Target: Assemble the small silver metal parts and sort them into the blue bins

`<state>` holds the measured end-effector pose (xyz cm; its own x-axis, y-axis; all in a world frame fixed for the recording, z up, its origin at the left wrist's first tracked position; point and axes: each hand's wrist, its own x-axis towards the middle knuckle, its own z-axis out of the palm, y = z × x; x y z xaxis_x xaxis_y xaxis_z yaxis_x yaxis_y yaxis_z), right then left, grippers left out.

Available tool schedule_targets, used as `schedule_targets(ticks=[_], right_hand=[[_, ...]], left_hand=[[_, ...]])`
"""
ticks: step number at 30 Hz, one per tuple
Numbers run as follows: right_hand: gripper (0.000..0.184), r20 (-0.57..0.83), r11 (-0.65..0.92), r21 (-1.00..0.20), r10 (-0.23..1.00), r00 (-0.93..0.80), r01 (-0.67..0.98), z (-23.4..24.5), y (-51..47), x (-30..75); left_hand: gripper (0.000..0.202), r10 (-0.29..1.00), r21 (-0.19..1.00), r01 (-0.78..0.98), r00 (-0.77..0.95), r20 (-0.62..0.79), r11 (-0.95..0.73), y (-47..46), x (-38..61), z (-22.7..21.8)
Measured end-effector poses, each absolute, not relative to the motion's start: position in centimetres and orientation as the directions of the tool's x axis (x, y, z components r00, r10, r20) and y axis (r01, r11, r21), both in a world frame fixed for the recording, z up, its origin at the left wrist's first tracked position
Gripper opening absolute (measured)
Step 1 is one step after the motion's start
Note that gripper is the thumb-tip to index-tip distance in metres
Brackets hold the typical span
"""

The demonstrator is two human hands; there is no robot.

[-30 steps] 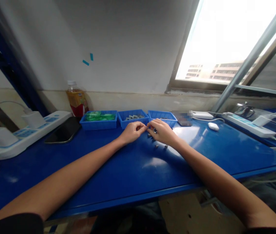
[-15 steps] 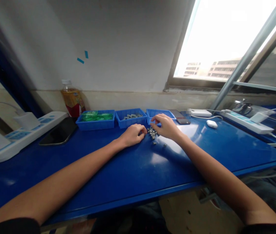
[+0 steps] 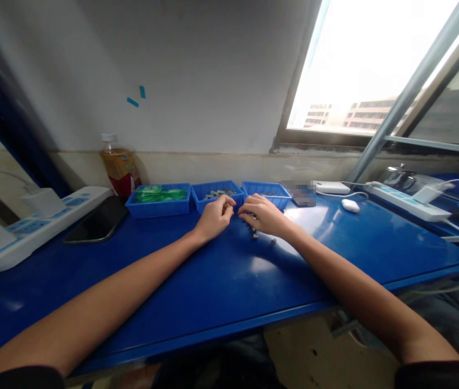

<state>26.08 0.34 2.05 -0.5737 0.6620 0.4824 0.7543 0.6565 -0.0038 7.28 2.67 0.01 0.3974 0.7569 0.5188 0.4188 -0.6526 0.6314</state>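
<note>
My left hand (image 3: 215,216) is closed in a pinch just in front of the middle blue bin (image 3: 208,204). Whatever its fingertips hold is too small to make out. Close by on the right, my right hand (image 3: 262,215) has its fingers curled and pressed together in front of the right blue bin (image 3: 280,201). It covers most of a pile of small metal screws. A few loose screws (image 3: 273,241) show on the blue table (image 3: 213,286) below that hand. Grey metal pieces (image 3: 218,193) lie in the middle bin.
A left blue bin (image 3: 160,209) holds green plastic packets (image 3: 158,193). A drink bottle (image 3: 119,167), a black phone (image 3: 97,219) and a power strip (image 3: 46,219) stand on the left. At right are another phone (image 3: 304,195), a white earbud case (image 3: 350,206) and a second power strip (image 3: 410,202).
My left hand has risen slightly and moved a little left, towards the middle bin. My right hand has shifted left and down over the screw pile, closing its fingers.
</note>
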Motion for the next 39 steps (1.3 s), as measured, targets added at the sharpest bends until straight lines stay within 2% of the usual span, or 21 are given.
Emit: schedule_targets(ticks=[3, 5, 7, 10, 13, 16, 19, 22, 25, 28, 30, 32, 35, 39], right_hand=[[0.019, 0.67, 0.497, -0.035, 0.655, -0.349, 0.867, 3.2, 1.4, 27.6], [0.019, 0.731, 0.403, -0.081, 0.646, -0.221, 0.912, 3.9, 1.6, 28.7], [0.018, 0.735, 0.379, -0.136, 0.658, -0.163, 0.915, 4.3, 0.5, 29.5], [0.017, 0.646, 0.425, -0.2, 0.734, -0.207, 0.883, 4.2, -3.2, 29.9], [0.023, 0.435, 0.491, -0.175, 0.816, -0.38, 0.854, 3.2, -7.3, 29.9], [0.014, 0.288, 0.529, -0.186, 0.835, -0.469, 0.828, 1.9, -9.3, 29.8], [0.017, 0.317, 0.593, -0.178, 0.79, -0.525, 0.785, 1.6, -8.3, 29.9], [0.016, 0.465, 0.629, -0.119, 0.719, -0.517, 0.768, 2.7, -4.8, 30.2], [0.017, 0.633, 0.519, -0.097, 0.691, -0.349, 0.85, 4.2, -0.9, 30.6], [0.019, 0.685, 0.423, -0.074, 0.68, -0.262, 0.903, 4.6, 0.8, 30.5], [0.018, 0.648, 0.435, -0.067, 0.703, -0.293, 0.898, 4.2, 0.3, 30.0], [0.016, 0.541, 0.515, -0.068, 0.739, -0.402, 0.855, 3.6, -0.8, 29.2], [0.013, 0.354, 0.63, -0.105, 0.747, -0.563, 0.77, 2.8, -2.2, 28.3], [0.015, 0.272, 0.654, -0.165, 0.75, -0.603, 0.738, 2.4, -2.3, 27.8]], left_hand=[[0.016, 0.537, 0.379, 0.381, 0.616, 0.576, -0.843, 1.4, 7.3, 0.5], [0.021, 0.372, 0.202, 0.312, 0.778, 0.506, -0.928, 0.5, 7.5, 0.8], [0.023, 0.319, 0.121, 0.296, 0.851, 0.418, -0.948, -0.2, 7.8, 0.9], [0.019, 0.368, 0.128, 0.346, 0.851, 0.375, -0.93, -0.7, 8.2, 0.8], [0.017, 0.406, 0.153, 0.377, 0.828, 0.387, -0.914, -0.6, 8.4, 0.5], [0.015, 0.456, 0.199, 0.41, 0.794, 0.401, -0.89, -0.5, 8.5, 0.3], [0.014, 0.483, 0.213, 0.433, 0.783, 0.392, -0.876, -0.4, 8.5, 0.3], [0.013, 0.539, 0.198, 0.504, 0.744, 0.396, -0.841, -0.4, 8.6, 0.3], [0.016, 0.604, 0.202, 0.578, 0.679, 0.418, -0.79, -0.1, 8.6, 0.1], [0.028, 0.634, 0.215, 0.606, 0.654, 0.413, -0.766, 0.2, 8.6, -0.2], [0.037, 0.634, 0.218, 0.602, 0.665, 0.395, -0.768, 0.5, 8.6, -0.5], [0.04, 0.635, 0.215, 0.602, 0.68, 0.366, -0.769, 0.6, 8.6, -0.6], [0.036, 0.642, 0.212, 0.608, 0.694, 0.326, -0.765, 0.7, 8.6, -0.6], [0.023, 0.663, 0.199, 0.637, 0.67, 0.335, -0.744, 0.4, 8.5, -0.3]])
